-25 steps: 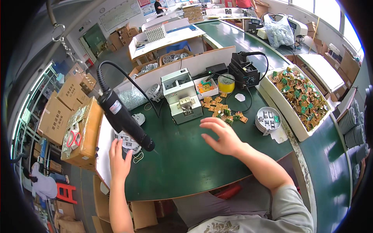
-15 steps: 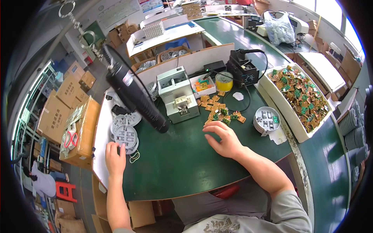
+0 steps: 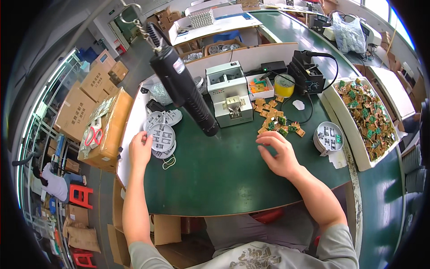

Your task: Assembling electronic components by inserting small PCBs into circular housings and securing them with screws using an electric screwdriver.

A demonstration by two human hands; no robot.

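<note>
My left hand [image 3: 140,151] is at the left of the bench, its thumb and fingers closed at the left rim of a round grey plastic housing [image 3: 162,137] with moulded slots. More grey housings [image 3: 173,117] lie under and behind it, and a pale cord loop [image 3: 169,163] sits just in front. My right hand [image 3: 281,156] hovers over the green bench top with fingers curved apart and nothing between them. Small brown and green circuit boards [image 3: 272,117] lie scattered just beyond its fingertips. Farther right stands another round grey housing [image 3: 329,137] with a green board inside.
A black electric screwdriver [image 3: 186,92] hangs over the bench between my hands. Behind it stand a grey bench machine [image 3: 230,96], a yellow tub [image 3: 284,85] and a black soldering station [image 3: 308,74]. A white tray [image 3: 376,163] heaped with boards is at the right; a cardboard box [image 3: 109,134] at the left.
The view has shifted, so the bench appears farther right and higher. My left hand has moved forward along the housing's left rim. My right hand stays near the loose boards.
</note>
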